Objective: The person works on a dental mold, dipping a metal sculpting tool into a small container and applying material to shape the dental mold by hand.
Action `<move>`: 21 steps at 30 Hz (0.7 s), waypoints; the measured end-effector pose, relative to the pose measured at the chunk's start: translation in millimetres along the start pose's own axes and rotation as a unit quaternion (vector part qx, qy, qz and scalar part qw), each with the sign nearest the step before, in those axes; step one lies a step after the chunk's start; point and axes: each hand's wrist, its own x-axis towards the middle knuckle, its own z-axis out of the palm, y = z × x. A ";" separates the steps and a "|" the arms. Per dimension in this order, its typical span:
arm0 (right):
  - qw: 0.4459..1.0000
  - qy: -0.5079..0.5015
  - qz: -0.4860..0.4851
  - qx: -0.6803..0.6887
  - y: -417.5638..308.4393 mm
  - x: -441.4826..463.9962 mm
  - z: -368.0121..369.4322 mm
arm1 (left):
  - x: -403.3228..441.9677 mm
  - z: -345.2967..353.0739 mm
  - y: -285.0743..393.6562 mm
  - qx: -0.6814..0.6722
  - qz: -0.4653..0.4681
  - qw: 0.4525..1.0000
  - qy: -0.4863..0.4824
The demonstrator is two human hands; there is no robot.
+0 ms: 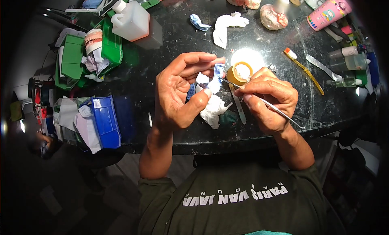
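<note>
My left hand [178, 89] is closed on a small blue-and-white dental impression [219, 71], held between the thumb and fingers above the table. In my right hand [271, 99] is a thin metal dental hand tool [275, 109], gripped like a pen. Its far tip reaches the right side of the impression; whether it touches cannot be made out. Just beyond that tip stands a yellow cup [234, 78] with white material inside. Below the impression lie a crumpled white piece [214, 112] and a flat pale spatula-like strip [238, 105].
Green bins [115, 42], a blue bin [107, 121] and a white jug [131, 22] stand at left. Further back lie a white piece [221, 30] and a blue piece [198, 22]. At right are a yellow toothbrush [306, 71], a pink tumbler [329, 12] and small bottles [351, 61].
</note>
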 end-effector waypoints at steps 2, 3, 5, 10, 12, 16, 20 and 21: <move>1.000 -0.002 -0.015 -0.002 0.2 0.5 -0.2 | 0.1 -0.5 -0.4 -0.004 -0.003 1.000 0.000; 1.000 -0.001 -0.021 0.001 -0.3 0.6 -0.7 | 0.3 -0.9 -0.6 -0.006 -0.004 1.000 0.000; 1.000 0.006 -0.016 0.009 -3.5 -0.6 -1.1 | 1.2 -1.6 -0.1 -0.006 0.004 1.000 -0.004; 1.000 -0.006 -0.024 0.009 -2.7 0.7 -1.0 | 1.5 -1.1 0.1 -0.016 0.001 1.000 0.000; 1.000 -0.013 -0.025 0.006 -1.7 0.5 -0.2 | 0.7 -1.2 0.3 -0.019 -0.005 1.000 0.001; 1.000 -0.019 -0.023 0.007 -1.0 -0.2 0.5 | 0.5 -3.0 -3.0 -0.025 0.010 1.000 -0.008; 0.999 -0.023 -0.033 0.003 -1.0 0.8 -0.1 | 0.4 -2.2 -1.5 -0.021 0.002 1.000 -0.006; 0.999 -0.024 -0.031 0.008 -0.8 0.7 -0.2 | 0.4 -2.1 -0.7 -0.018 -0.003 1.000 -0.005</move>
